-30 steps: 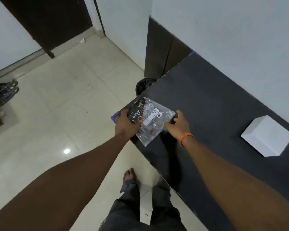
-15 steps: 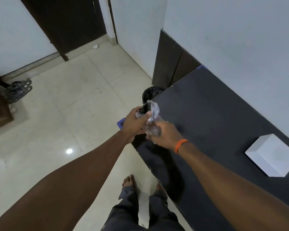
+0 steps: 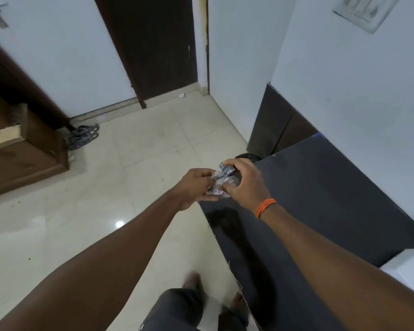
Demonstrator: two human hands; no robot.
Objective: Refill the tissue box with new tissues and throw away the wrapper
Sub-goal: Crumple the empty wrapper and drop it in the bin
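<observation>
A clear plastic wrapper [image 3: 221, 181] with dark print is crumpled into a small wad between both hands, just above the near-left corner of the dark table [image 3: 320, 199]. My left hand [image 3: 196, 187] pinches its left side. My right hand [image 3: 245, 181], with an orange band at the wrist, closes over its right side. The white tissue box [image 3: 409, 266] stands on the table at the right edge of the view, partly cut off. A black bin [image 3: 247, 156] peeks out on the floor just beyond the table corner, mostly hidden by my right hand.
Pale tiled floor [image 3: 129, 187] spreads to the left. A dark door [image 3: 153, 44] stands at the back, sandals [image 3: 83, 136] lie by a wooden cabinet [image 3: 22, 151] on the left. A white wall runs along the table's far side. My legs and bare feet are below.
The wrapper lay flat on the table corner a second ago; both hands have lifted it and bunched it into a wad. The view has tilted up toward the door.
</observation>
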